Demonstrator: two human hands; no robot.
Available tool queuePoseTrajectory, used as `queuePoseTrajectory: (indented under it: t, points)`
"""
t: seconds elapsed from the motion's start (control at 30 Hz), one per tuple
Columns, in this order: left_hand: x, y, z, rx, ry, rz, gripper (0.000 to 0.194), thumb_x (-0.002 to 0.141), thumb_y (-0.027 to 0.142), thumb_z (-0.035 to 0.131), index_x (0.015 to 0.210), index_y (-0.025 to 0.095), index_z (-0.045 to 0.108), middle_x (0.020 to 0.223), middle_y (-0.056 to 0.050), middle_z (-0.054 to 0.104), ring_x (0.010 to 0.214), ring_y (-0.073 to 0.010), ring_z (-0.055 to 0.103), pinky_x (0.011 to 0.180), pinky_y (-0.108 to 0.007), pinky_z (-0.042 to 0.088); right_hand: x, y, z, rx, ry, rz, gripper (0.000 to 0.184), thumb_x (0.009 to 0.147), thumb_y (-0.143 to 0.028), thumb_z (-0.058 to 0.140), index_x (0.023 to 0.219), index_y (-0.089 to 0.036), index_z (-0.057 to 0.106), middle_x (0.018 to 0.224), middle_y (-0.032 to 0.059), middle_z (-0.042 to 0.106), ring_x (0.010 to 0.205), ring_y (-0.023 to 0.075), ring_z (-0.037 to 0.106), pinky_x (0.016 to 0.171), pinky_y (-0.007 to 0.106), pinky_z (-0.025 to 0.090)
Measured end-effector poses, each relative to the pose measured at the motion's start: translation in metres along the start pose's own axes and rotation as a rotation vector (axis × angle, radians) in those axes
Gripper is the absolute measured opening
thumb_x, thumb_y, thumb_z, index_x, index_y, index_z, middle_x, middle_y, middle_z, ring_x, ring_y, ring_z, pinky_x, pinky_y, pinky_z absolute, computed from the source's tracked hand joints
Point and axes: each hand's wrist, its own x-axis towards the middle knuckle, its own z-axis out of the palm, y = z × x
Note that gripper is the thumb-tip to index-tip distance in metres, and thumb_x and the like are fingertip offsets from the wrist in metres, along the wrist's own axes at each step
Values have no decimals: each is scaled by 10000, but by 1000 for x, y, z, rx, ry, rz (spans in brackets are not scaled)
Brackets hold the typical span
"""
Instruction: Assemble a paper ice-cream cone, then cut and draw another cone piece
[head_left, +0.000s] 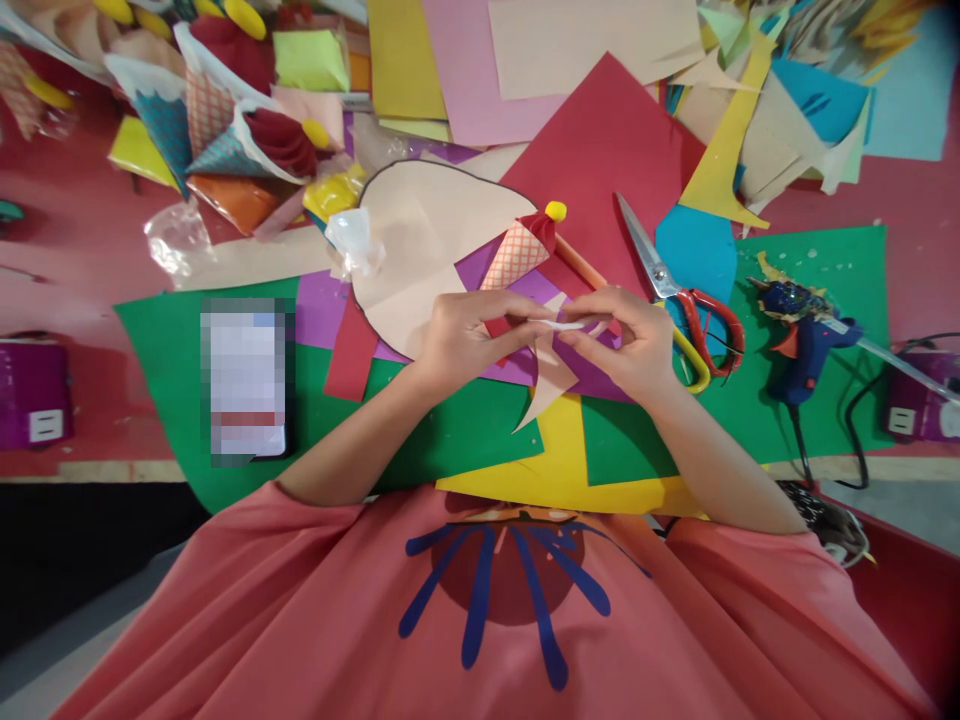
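Note:
Between my two hands stretches a thin white strip [564, 325], soft-looking, of a material I cannot make out. My left hand [480, 335] pinches its left end with thumb and fingertips. At its right end my right hand [622, 335] pinches it the same way. Just beyond the hands lies a small cone [517, 252] in orange-checked wrapping with a dark red top and a yellow ball [556, 211]. Below the strip is a curved pale paper offcut [546, 375]. Red-and-yellow-handled scissors [660, 280] lie open to the right of my right hand.
A large pale rounded cutout [420, 220] lies behind my left hand. A phone [247, 380] rests on the green sheet [420, 430] at left. At right is a blue glue gun [806, 360] with its cord. Several finished cones [217, 100] and coloured sheets [600, 130] fill the back.

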Motion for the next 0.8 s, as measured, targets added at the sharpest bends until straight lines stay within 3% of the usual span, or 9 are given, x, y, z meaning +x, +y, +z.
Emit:
queuePoseTrajectory:
  t: [0.17,0.3,0.37,0.43,0.53,0.67,0.8]
  points:
    - [-2,1,1,1,2,8,148,834,342,688,827,205,742,772,12,752,667,-90,698,597,-161,534,1,-2,2,30,-19,-62,124,801,-292,705,899,-216,705,835,3,762,738,130,688,679,276,547]
    - [1,-5,-2,19,30,31,324,870,439,625,1130,249,664,752,29,719,625,-76,661,618,-180,539,2,-4,1,3,2,-14,64,828,-272,672,844,-221,707,803,-5,752,752,133,690,708,289,556]
    - [5,-13,-6,157,79,30,363,902,453,576,1196,244,613,887,-3,715,780,-101,680,747,-229,560,2,-4,1,15,46,29,54,825,-261,676,840,-222,710,801,-9,744,744,123,684,691,275,560]
    - [10,-22,-10,347,81,32,381,906,450,572,1214,226,590,1135,-57,665,1075,-156,632,943,-307,525,1,-4,1,73,93,96,62,828,-262,672,852,-226,717,809,-16,734,720,106,674,629,240,561]
    - [14,-33,-12,471,-44,14,478,938,417,520,1372,236,438,1356,-72,546,1277,-195,510,1082,-367,443,1,-3,2,219,143,256,116,840,-321,660,883,-235,724,764,-34,714,661,85,661,519,188,550]
    - [13,-33,-4,508,-175,-77,509,926,318,528,1414,245,401,1248,-84,586,1155,-228,581,971,-365,501,1,-3,3,279,181,335,170,847,-380,649,848,-228,724,643,-54,672,600,63,642,523,162,542]
    - [9,-29,2,458,-154,-72,559,849,252,612,1385,280,457,1175,-82,564,1053,-217,600,862,-327,528,2,-3,3,275,182,297,203,851,-401,641,804,-214,705,603,-58,655,560,56,631,507,156,525]
